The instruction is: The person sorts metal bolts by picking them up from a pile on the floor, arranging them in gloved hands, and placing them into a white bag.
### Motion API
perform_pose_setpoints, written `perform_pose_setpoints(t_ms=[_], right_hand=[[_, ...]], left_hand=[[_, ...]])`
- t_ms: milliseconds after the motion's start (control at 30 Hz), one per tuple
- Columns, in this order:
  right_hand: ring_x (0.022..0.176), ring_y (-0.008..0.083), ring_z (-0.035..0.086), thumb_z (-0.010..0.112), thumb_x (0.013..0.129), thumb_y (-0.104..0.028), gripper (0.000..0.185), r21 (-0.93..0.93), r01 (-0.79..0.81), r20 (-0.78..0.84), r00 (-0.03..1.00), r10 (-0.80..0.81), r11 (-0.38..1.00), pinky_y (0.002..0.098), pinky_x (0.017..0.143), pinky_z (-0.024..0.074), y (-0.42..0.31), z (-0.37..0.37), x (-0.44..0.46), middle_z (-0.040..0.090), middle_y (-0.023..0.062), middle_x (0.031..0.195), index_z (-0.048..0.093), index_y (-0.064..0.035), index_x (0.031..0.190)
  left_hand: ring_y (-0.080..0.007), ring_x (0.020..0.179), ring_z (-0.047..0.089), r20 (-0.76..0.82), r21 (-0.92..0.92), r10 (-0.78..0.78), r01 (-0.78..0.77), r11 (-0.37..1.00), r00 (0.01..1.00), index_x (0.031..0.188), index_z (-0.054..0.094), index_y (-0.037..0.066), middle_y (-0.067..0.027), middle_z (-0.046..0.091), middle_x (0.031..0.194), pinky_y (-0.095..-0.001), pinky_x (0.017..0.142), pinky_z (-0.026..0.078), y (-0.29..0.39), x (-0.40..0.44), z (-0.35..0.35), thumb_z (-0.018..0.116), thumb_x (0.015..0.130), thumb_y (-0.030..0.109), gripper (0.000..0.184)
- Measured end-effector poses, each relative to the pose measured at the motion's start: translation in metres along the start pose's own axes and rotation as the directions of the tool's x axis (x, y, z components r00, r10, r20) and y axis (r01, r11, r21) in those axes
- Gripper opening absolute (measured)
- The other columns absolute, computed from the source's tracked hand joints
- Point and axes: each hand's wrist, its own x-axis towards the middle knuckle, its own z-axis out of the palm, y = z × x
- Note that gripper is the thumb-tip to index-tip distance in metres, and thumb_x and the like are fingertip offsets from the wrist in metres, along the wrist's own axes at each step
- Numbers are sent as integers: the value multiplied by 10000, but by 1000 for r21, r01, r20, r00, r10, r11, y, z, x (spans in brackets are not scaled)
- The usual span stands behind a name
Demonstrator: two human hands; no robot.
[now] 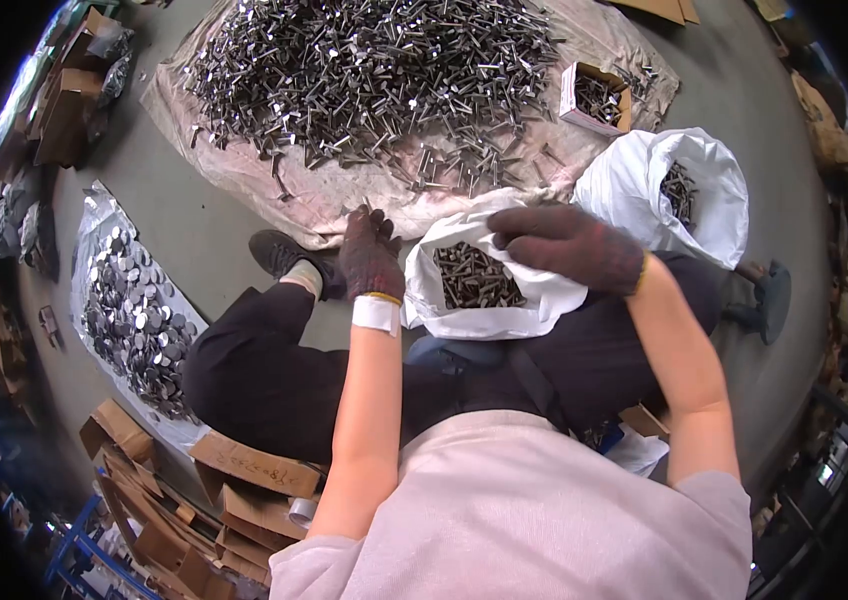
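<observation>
My left hand [371, 254], in a dark glove with a white band at the wrist, is raised at the left side of an open white sack [554, 300]. Its fingers are curled, and a small piece seems to show at the fingertips, too small to name. Small metal bolts [474, 275] lie inside the sack between my legs. My right hand [569, 243], gloved too, is over the sack's upper right rim with its fingers pressed together; whatever it may hold is hidden. Beyond both hands a large heap of metal bolts [374, 75] covers a pale cloth [319, 205].
A second white sack [629, 190] with bolts stands at the right, near a small box [594, 115] of bolts. Round metal discs [134, 310] lie on a plastic sheet [94, 225] at the left. Cardboard [254, 467] is stacked at the lower left.
</observation>
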Motion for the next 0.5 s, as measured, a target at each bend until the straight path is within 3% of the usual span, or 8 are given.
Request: perform_pose_setpoints(t_ms=[100,167,233,267,367,400,467,500], right_hand=[[1059,150,602,611,931,-178,392,-146,0,-189,982,-27,989,294,933,471,-5,-47,4,661,86,1142,567,-1,1278],[1058,170,620,615,928,-200,393,-256,-34,-278,960,-40,966,299,926,481,2,-72,13,664,103,1149,574,-10,1270],[1073,239,639,637,898,-272,415,-639,-193,-433,890,-140,745,332,930,493,3,-83,27,653,161,1168,598,-39,1239],[1098,299,617,663,857,-326,458,-735,-426,-394,901,178,527,363,946,488,-14,-92,30,634,190,1180,605,-67,1230],[1033,330,632,656,849,-310,437,-609,-136,-269,962,-42,781,391,894,500,24,-106,19,665,163,1091,599,-64,1206],[944,348,639,678,818,-266,425,-552,-49,-214,973,-85,833,413,831,508,18,-110,17,663,178,985,599,-42,1171],[860,367,628,718,757,-224,472,-602,-4,-222,961,-163,798,433,764,508,3,-114,12,639,182,892,585,-18,1161],[860,367,628,718,757,-224,472,-595,-13,-230,961,-155,803,433,764,508,0,-118,10,639,182,892,585,-18,1161]], left_hand=[[-149,842,583,-60,222,32,-18,975,998,1203,609,95,-13,642,965,-322,674,440,-5,25,35,639,870,327,407],[-198,956,608,34,474,111,-113,873,993,1244,598,47,-73,660,1077,-333,817,473,-19,54,39,623,888,304,440],[-251,1060,607,184,706,191,-265,656,964,1254,591,36,-131,644,1178,-344,926,456,-25,78,51,611,894,325,463],[-284,1115,601,261,804,191,-323,500,946,1259,587,39,-162,629,1226,-352,974,440,-24,83,61,609,891,351,483],[-339,1193,534,457,886,162,-464,4,874,1238,594,111,-166,575,1275,-423,1007,422,-34,117,103,650,821,377,497],[-339,1193,534,463,884,149,-468,0,874,1238,594,111,-166,575,1275,-423,1007,422,-33,123,121,650,821,377,497],[-358,1280,445,684,671,-8,-633,-387,730,1285,559,170,-159,504,1362,-472,1051,372,-39,140,151,675,800,380,541],[-388,1365,324,643,654,-103,-614,-442,759,1316,526,216,-160,391,1463,-531,1111,267,-47,156,162,653,797,464,589]])
